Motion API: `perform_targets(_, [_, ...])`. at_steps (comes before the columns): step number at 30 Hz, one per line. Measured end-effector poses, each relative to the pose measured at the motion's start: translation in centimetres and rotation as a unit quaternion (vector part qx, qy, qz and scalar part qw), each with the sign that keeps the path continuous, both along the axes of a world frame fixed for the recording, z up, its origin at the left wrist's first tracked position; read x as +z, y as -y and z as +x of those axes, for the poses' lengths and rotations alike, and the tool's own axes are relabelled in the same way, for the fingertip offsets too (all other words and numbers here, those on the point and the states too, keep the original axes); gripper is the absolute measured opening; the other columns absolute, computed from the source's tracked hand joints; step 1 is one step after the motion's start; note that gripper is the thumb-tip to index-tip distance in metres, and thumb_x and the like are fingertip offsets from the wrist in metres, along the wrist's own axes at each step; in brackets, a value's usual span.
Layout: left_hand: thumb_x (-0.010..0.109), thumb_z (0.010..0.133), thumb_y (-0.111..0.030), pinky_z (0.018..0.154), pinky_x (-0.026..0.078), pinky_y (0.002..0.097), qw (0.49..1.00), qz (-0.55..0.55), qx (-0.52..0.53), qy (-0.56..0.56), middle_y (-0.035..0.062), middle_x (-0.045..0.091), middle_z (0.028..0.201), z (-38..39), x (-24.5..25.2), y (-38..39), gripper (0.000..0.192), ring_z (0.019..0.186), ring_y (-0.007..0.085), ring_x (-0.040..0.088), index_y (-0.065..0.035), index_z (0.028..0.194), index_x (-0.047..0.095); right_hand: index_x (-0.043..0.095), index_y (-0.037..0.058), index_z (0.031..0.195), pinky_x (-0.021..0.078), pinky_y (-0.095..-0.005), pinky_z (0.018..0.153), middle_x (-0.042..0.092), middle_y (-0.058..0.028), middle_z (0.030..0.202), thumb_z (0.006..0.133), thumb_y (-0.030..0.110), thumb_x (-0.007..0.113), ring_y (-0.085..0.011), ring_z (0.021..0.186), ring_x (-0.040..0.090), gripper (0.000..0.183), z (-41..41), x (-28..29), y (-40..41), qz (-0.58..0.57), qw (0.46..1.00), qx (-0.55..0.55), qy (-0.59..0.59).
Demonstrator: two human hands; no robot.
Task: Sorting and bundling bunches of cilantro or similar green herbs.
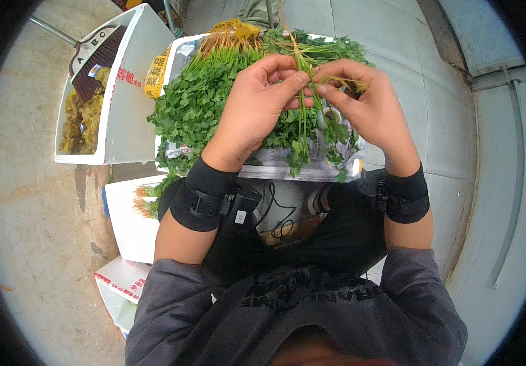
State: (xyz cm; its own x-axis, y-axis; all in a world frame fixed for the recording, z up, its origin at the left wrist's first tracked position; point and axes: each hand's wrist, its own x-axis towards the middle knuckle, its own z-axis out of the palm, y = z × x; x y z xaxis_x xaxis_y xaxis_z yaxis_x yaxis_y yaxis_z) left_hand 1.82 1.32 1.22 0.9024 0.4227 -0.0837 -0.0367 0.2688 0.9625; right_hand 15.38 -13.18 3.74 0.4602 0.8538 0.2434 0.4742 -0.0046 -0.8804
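My left hand [274,89] pinches a small bunch of leafy green herb stems [302,123], like coriander, roots pointing away from me and leaves hanging toward me. From the right, my right hand [352,94] holds thin stems of the same bunch between thumb and forefinger, some of them yellowish. Both hands nearly touch above a white foam box lid or tray [290,174] lined with newspaper. A large pile of the herbs [190,105] with brown roots [228,41] covers its left side. More herbs [347,48] lie at its far right, and a roll of tape [332,115] sits partly hidden behind the stems.
A foam box [128,105] at the left holds yellow net bags [91,121] and a broom head [96,59]. Nearer me are a white foam box [130,228] with rooted herbs [146,201] and another foam box [119,283]. Black cables [286,219] hang between my legs.
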Motion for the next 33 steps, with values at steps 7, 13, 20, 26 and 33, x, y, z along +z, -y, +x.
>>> perform_targets(7, [0.062, 0.101, -0.015, 0.077, 0.057, 0.0239, 1.0, -0.027, 0.014, 0.008, 0.0088, 0.069, 0.103, 0.0, 0.1, 0.3, 0.032, 0.088, 0.0159, 0.07, 0.0035, 0.126, 0.054, 0.071, -0.0006, 0.106, 0.0466, -0.0233, 0.069, 0.071, -0.004, 0.091, 0.091, 0.006, 0.066, -0.0073, 0.079, 0.059, 0.016, 0.2, -0.2, 0.0, -0.06, 0.997, -0.042, 0.027])
perform_targets(13, [0.063, 0.1, -0.013, 0.076, 0.056, 0.0246, 1.0, 0.0, 0.002, -0.006, 0.0086, 0.07, 0.103, -0.1, 0.2, 0.5, 0.03, 0.088, 0.0162, 0.07, 0.0021, 0.125, 0.055, 0.072, -0.0003, 0.101, 0.0523, -0.0304, 0.069, 0.073, -0.0117, 0.093, 0.085, 0.012, 0.072, -0.0169, 0.078, 0.066, 0.02, -0.2, -0.1, 0.0, -0.044, 0.994, -0.072, 0.075])
perform_targets(20, [0.064, 0.1, -0.017, 0.071, 0.055, 0.0232, 0.999, 0.03, 0.013, -0.003, 0.0042, 0.068, 0.1, 0.2, 0.2, 1.0, 0.024, 0.084, 0.0113, 0.068, 0.0006, 0.117, 0.06, 0.074, 0.0012, 0.095, 0.0548, -0.0369, 0.082, 0.071, -0.012, 0.1, 0.076, 0.011, 0.079, -0.03, 0.092, 0.069, 0.023, 0.3, -0.3, 0.1, 0.018, 0.98, -0.027, 0.195])
perform_targets(26, [0.065, 0.1, -0.018, 0.065, 0.054, 0.0228, 0.993, 0.105, 0.059, -0.02, 0.0005, 0.065, 0.092, 0.3, -0.3, 1.2, 0.018, 0.076, 0.0054, 0.062, -0.0011, 0.106, 0.064, 0.072, 0.0012, 0.089, 0.0551, -0.0378, 0.079, 0.07, -0.0104, 0.098, 0.075, 0.007, 0.078, -0.0306, 0.09, 0.068, 0.017, -0.5, -0.2, -0.2, 0.026, 0.969, -0.033, 0.244])
perform_targets(33, [0.063, 0.1, -0.016, 0.062, 0.054, 0.0226, 0.98, 0.19, 0.059, -0.021, 0.001, 0.064, 0.084, 0.2, 0.0, 1.4, 0.017, 0.073, 0.0064, 0.061, 0.0005, 0.102, 0.062, 0.071, 0.0009, 0.088, 0.0551, -0.0374, 0.078, 0.07, -0.0124, 0.094, 0.076, 0.005, 0.076, -0.0313, 0.087, 0.068, 0.013, -0.4, -0.6, -0.3, 0.041, 0.968, -0.048, 0.244])
